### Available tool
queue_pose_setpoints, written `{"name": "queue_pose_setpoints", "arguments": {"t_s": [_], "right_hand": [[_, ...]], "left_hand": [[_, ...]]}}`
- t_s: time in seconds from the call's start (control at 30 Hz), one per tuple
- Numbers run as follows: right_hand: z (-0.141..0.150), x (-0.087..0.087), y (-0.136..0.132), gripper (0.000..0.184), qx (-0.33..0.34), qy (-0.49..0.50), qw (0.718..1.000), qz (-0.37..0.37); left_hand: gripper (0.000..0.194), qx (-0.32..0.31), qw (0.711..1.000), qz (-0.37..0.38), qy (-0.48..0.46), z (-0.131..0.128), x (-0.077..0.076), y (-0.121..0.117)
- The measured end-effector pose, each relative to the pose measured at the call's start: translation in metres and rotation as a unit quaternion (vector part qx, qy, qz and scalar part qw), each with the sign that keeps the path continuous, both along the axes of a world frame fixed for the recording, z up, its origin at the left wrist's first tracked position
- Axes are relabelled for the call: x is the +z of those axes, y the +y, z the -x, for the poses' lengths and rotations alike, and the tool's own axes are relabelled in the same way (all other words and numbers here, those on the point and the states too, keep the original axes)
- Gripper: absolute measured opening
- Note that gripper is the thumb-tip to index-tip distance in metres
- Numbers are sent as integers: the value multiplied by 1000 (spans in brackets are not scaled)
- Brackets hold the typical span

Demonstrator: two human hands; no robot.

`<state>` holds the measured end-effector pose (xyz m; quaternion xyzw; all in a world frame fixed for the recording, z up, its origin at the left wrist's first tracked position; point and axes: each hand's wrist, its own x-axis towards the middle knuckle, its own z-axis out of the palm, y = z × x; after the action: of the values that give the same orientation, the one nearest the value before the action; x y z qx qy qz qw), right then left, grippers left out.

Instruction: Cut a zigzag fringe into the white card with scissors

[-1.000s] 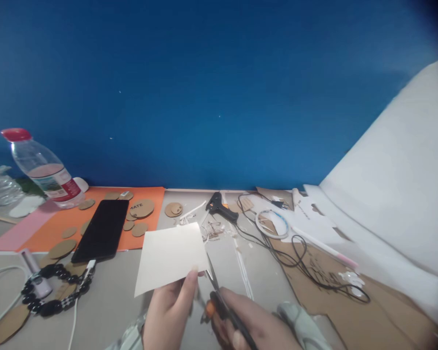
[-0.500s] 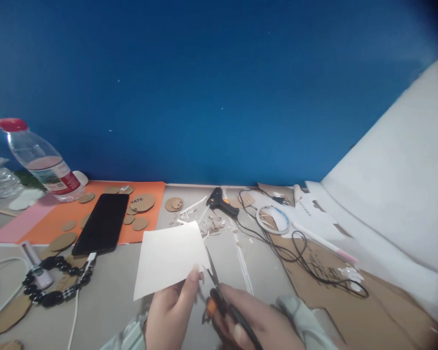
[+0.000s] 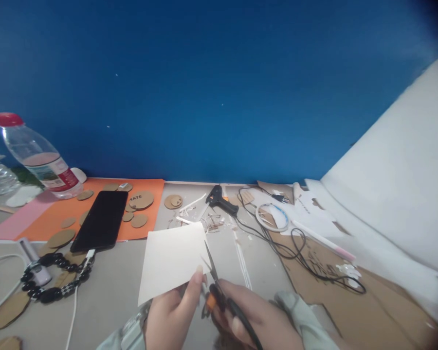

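Note:
A white sheet of paper (image 3: 173,260) is pinched at its lower right corner by my left hand (image 3: 177,308), thumb on top. My right hand (image 3: 257,313) is wrapped round black scissors (image 3: 213,272) with an orange part near the pivot. The blades point up and away, slightly apart, at the right edge of the paper. Just beyond the paper lie small scraps (image 3: 215,221) and a black hot glue gun (image 3: 222,200).
At left are a black phone (image 3: 102,218), a bead bracelet (image 3: 51,294), cardboard discs (image 3: 139,221), orange paper (image 3: 149,189) and a leaning bottle (image 3: 51,167). At right, a tape roll (image 3: 257,216), black cable (image 3: 277,250) and cardboard (image 3: 314,287). A blue wall (image 3: 219,97) rises behind.
The paper has shifted slightly to the right and overlaps the scissor blades a little more. The whole view has shifted slightly. Both hands keep their hold.

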<state>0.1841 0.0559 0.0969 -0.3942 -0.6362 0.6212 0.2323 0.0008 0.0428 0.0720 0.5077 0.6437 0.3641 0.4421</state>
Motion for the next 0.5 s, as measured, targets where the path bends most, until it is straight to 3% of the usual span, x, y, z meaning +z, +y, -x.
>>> {"name": "queue_pose_setpoints", "arguments": {"t_s": [0.1, 0.33, 0.5], "right_hand": [[-2, -2, 3, 23, 51, -17, 998, -24], [-5, 0, 3, 23, 44, -14, 999, 16], [-3, 2, 6, 22, 60, -25, 998, 1]], "left_hand": [[40, -2, 1000, 4, 6, 0, -1, 0], [38, 8, 1000, -10, -9, -2, 0, 1], [41, 8, 1000, -6, 3, -2, -1, 1]]}}
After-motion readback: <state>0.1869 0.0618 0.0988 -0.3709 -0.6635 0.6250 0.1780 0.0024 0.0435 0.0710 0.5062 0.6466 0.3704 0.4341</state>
